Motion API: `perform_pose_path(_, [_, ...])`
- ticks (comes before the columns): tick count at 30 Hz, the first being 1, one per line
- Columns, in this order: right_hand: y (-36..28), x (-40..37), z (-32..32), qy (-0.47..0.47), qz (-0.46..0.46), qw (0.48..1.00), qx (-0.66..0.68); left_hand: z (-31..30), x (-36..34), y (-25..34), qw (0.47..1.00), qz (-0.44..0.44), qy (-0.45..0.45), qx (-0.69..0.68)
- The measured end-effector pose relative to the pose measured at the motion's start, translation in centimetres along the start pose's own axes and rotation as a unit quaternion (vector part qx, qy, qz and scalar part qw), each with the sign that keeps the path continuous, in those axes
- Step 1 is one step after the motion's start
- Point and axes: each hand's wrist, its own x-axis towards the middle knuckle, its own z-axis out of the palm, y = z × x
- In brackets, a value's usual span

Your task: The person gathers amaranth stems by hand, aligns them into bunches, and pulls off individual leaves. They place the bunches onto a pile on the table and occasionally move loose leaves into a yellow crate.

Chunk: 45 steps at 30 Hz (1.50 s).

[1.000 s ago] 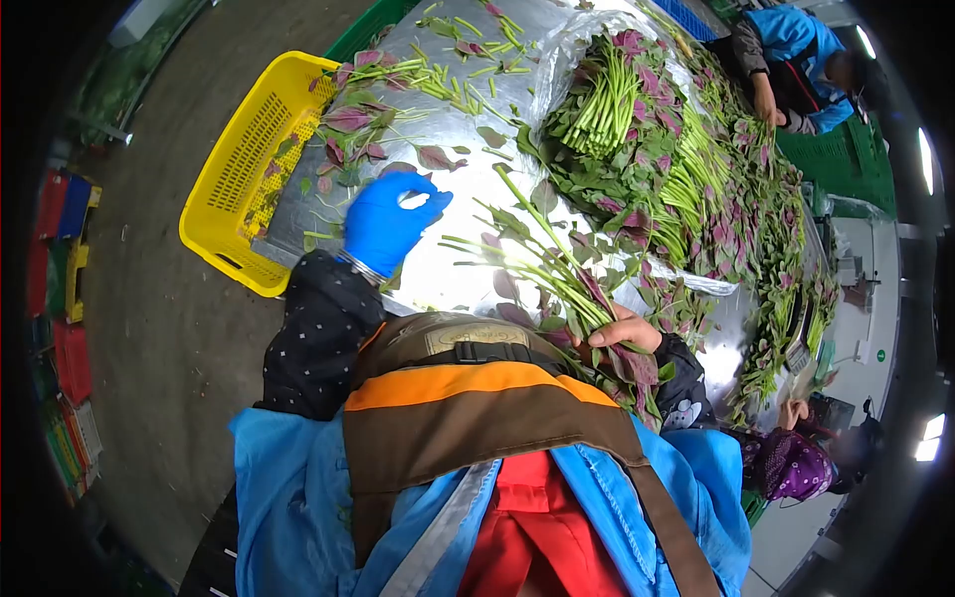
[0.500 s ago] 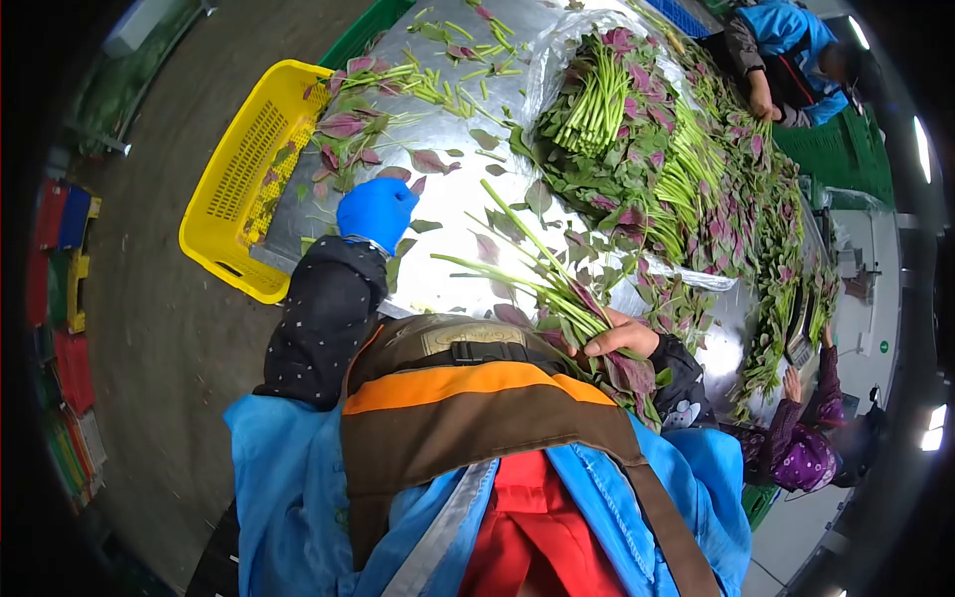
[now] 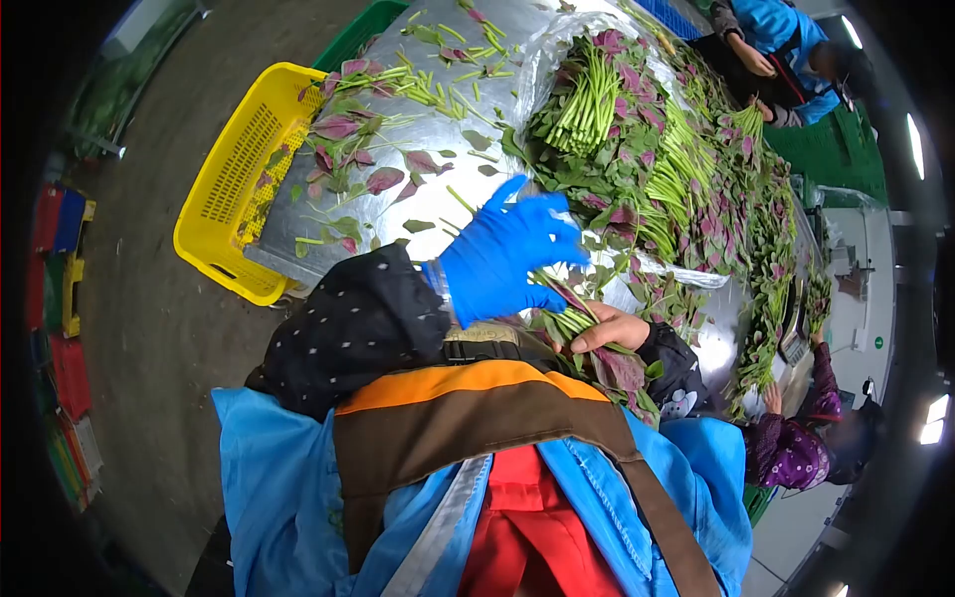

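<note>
Gripping a bunch of leafy stems [image 3: 572, 320] just right of the frame's centre, the bare right hand [image 3: 609, 326] is closed around the stalks, and the red-and-green leaves hang down toward the person's body. The left hand [image 3: 507, 257], in a blue glove, lies across the upper part of the same bunch. Its fingers are spread open and not curled round anything. Both hands sit at the near edge of the tabletop [image 3: 438, 149], a shiny sheet-metal surface that runs from the middle of the frame to the top and catches a bright glare.

Loose leaves and cut stems [image 3: 383, 109] are scattered over the tabletop's upper-left part. Against its left edge sits a yellow crate [image 3: 231, 179] with a few scraps inside, and the corner of a green crate [image 3: 366, 28] shows beyond it at the top.

To the upper right, a long pile of greens [image 3: 657, 159] covers the tabletop, with cut ends bunched together and clear plastic under its near side. Two other people work along that pile. One wears a blue jacket [image 3: 786, 25] in the top right corner, and one has a purple patterned sleeve [image 3: 786, 453] at the lower right.

Grey concrete floor [image 3: 149, 328] fills the left of the frame, with stacked coloured crates [image 3: 65, 289] at the far left edge. Ceiling lights [image 3: 913, 144] glow along the right rim.
</note>
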Motion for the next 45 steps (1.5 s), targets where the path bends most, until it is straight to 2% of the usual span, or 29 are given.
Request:
perform_pose_path(1, [-0.2, -0.1, 0.2, 0.003, 0.003, 1.000, 0.001, 0.6, 0.1, -0.4, 0.996, 0.036, -0.086, -0.004])
perform_pose_path(4, [-0.6, -0.2, 0.7, 0.008, -0.009, 1.000, 0.001, 1.0, -0.1, -1.6, 0.986, -0.013, -0.089, -0.141])
perform_pose_path(7, [-0.1, 0.0, 0.3, -0.013, -0.018, 1.000, -0.004, 0.7, -1.0, -1.5, 0.930, -0.203, 0.016, -0.307])
perform_pose_path(8, [-0.1, 0.0, 0.4, -0.013, -0.014, 1.000, 0.006, -0.2, -1.2, -2.1, 0.890, -0.217, 0.059, -0.397])
perform_pose_path(9, [-0.2, -0.1, 0.4, -0.015, -0.010, 1.000, 0.014, -1.0, -1.7, -3.2, 0.877, -0.268, 0.100, -0.387])
perform_pose_path(10, [0.5, 0.0, 0.0, -0.029, -0.035, 0.999, 0.008, -0.8, -2.9, -5.9, 0.907, -0.256, 0.134, -0.306])
perform_pose_path(12, [0.2, -0.4, -0.2, -0.041, -0.038, 0.998, 0.019, -4.0, -4.6, -8.8, 0.964, -0.256, 0.072, -0.006])
perform_pose_path(13, [-0.1, -0.7, -0.1, -0.042, -0.041, 0.998, 0.030, -5.2, -5.6, -10.5, 0.903, -0.392, -0.056, 0.168])
perform_pose_path(14, [-0.1, -0.7, -0.5, -0.050, -0.048, 0.997, 0.019, -6.8, -6.0, -11.5, 0.888, -0.432, -0.112, 0.106])
perform_pose_path(17, [-1.4, -0.9, -1.2, -0.066, -0.004, 0.997, -0.031, -6.2, -6.1, -9.8, 0.936, -0.275, 0.165, 0.144])
perform_pose_path(18, [-2.1, -0.7, -1.4, -0.085, 0.002, 0.996, -0.035, -7.0, -4.5, -7.1, 0.956, -0.262, 0.131, -0.012])
perform_pose_path(19, [-2.9, -0.3, -1.7, -0.114, 0.007, 0.992, -0.055, -7.5, -2.8, -4.5, 0.951, -0.241, 0.096, -0.167])
perform_pose_path(21, [-4.9, 0.6, -2.1, -0.182, -0.004, 0.974, -0.134, -6.7, -1.6, -2.2, 0.982, -0.140, -0.031, -0.122])
perform_pose_path(23, [-7.5, 0.6, -2.4, -0.215, 0.053, 0.962, -0.160, -6.7, -1.4, -1.4, 0.939, -0.166, -0.279, -0.114])
perform_pose_path(25, [-10.5, 0.4, -2.2, -0.204, 0.025, 0.951, -0.229, -5.6, -2.7, -2.6, 0.841, -0.214, -0.457, -0.197])
perform_pose_path(27, [-12.7, 0.0, -3.2, -0.152, 0.091, 0.929, -0.324, -3.9, -4.9, -4.1, 0.798, -0.248, -0.405, -0.371])
perform_pose_path(28, [-13.4, 0.2, -3.2, -0.089, 0.025, 0.915, -0.393, -3.2, -5.8, -4.3, 0.764, -0.264, -0.374, -0.454])
perform_pose_path(29, [-14.1, 0.6, -3.2, -0.026, -0.040, 0.888, -0.457, -2.8, -6.1, -4.0, 0.756, -0.319, -0.317, -0.475])
perform_pose_path(30, [-14.8, 0.9, -3.2, 0.098, -0.112, 0.801, -0.580, -2.3, -6.2, -3.6, 0.744, -0.373, -0.257, -0.491])
perform_pose_path(31, [-15.5, 1.2, -3.2, 0.219, -0.178, 0.680, -0.677, -1.9, -6.3, -3.1, 0.727, -0.423, -0.194, -0.505])
perform_pose_path(33, [-15.6, 1.7, -3.4, 0.346, -0.324, 0.525, -0.707, -0.3, -6.2, -2.1, 0.705, -0.492, -0.090, -0.503])
perform_pose_path(35, [-12.9, 3.3, -3.4, 0.392, -0.380, 0.669, -0.504, 2.8, -7.4, -2.7, 0.694, -0.495, -0.031, -0.522])
perform_pose_path(36, [-10.1, 4.7, -3.3, 0.370, -0.334, 0.832, -0.244, 3.7, -7.7, -3.1, 0.693, -0.505, -0.019, -0.514])
perform_pose_path(38, [-4.4, 8.6, -3.7, 0.364, -0.281, 0.862, -0.214, 5.0, -8.1, -3.4, 0.687, -0.528, 0.002, -0.500])
perform_pose_path(39, [-2.3, 9.9, -2.9, 0.352, -0.166, 0.895, -0.219, 5.0, -7.9, -3.1, 0.686, -0.542, -0.004, -0.485])
perform_pose_path(40, [0.9, 12.2, -3.0, 0.325, -0.190, 0.908, -0.185, 4.7, -7.4, -2.7, 0.686, -0.556, -0.011, -0.469])
perform_pose_path(41, [0.8, 12.7, -1.2, 0.344, -0.143, 0.921, -0.113, 4.7, -7.1, -2.5, 0.687, -0.569, -0.018, -0.452])
perform_pose_path(43, [1.9, 14.3, -0.4, 0.326, -0.159, 0.929, 0.070, 5.0, -7.0, -2.4, 0.680, -0.588, -0.022, -0.437])
perform_pose_path(45, [2.2, 14.1, -0.8, 0.304, -0.150, 0.937, 0.082, 4.8, -6.9, -2.1, 0.667, -0.600, -0.013, -0.441])
